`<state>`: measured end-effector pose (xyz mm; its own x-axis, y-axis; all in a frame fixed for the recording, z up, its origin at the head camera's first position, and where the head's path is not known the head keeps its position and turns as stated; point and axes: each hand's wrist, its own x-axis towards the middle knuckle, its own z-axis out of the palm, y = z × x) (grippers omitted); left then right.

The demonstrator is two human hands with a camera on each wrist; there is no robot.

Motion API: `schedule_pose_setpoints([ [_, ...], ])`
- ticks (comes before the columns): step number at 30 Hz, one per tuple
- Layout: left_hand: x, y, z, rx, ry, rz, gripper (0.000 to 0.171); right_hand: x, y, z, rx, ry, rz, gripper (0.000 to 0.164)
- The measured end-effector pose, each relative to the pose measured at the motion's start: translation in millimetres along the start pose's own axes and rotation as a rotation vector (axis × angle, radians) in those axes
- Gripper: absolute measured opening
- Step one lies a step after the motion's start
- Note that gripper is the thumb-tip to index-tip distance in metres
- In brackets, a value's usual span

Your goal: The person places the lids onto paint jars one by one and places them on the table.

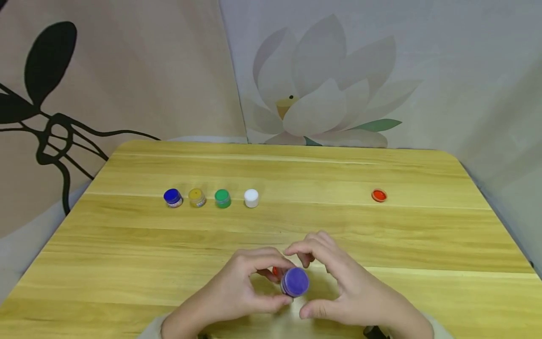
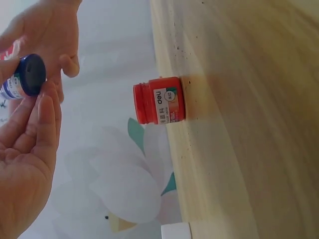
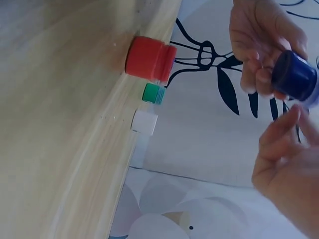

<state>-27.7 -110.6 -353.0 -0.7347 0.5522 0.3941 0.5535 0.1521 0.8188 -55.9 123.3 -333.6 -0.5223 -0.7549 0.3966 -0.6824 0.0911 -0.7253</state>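
Note:
My left hand (image 1: 245, 282) pinches a small purple-blue paint jar (image 1: 295, 282) between thumb and fingers, its lid tilted toward the head camera. The lid looks dark blue in the right wrist view, and a printed label wraps the side in the left wrist view. To the right of the jar, my right hand (image 1: 338, 282) has its thumb and fingers spread apart, with a gap to the jar in the head view. Beneath the hands a red paint jar (image 2: 159, 101) stands upright on the table, its threaded neck uncovered; the left hand and held jar mostly hide it in the head view.
Across the wooden table (image 1: 322, 226), a blue jar (image 1: 173, 197), a yellow jar (image 1: 197, 197), a green jar (image 1: 222, 198) and a white jar (image 1: 251, 198) form a row at the back left. At the back right lies a red lid (image 1: 379, 195). Printed fabric hangs behind.

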Motion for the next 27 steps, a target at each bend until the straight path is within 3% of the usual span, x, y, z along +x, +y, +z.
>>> schedule_pose_setpoints([
  [5, -0.6, -1.3, -0.6, -0.011, -0.001, 0.011, 0.032, -1, 1, -1, 0.005, -0.001, -0.081, 0.043],
  [9, -0.9, -2.0, -0.4, -0.008, -0.002, 0.026, 0.034, 1, 4, 4, -0.038, 0.046, -0.035, 0.042],
  [16, -0.5, -1.4, -3.1, -0.022, 0.022, -0.013, 0.034, -2, 10, -3, 0.097, 0.001, -0.071, 0.047],
  [23, -1.9, -2.5, -5.8, -0.012, 0.022, -0.012, 0.032, 3, 8, 6, 0.078, 0.054, 0.102, 0.044],
  [27, -1.8, -3.2, -6.6, 0.001, 0.013, -0.002, 0.031, 3, 8, 8, 0.099, 0.029, 0.08, 0.053],
])
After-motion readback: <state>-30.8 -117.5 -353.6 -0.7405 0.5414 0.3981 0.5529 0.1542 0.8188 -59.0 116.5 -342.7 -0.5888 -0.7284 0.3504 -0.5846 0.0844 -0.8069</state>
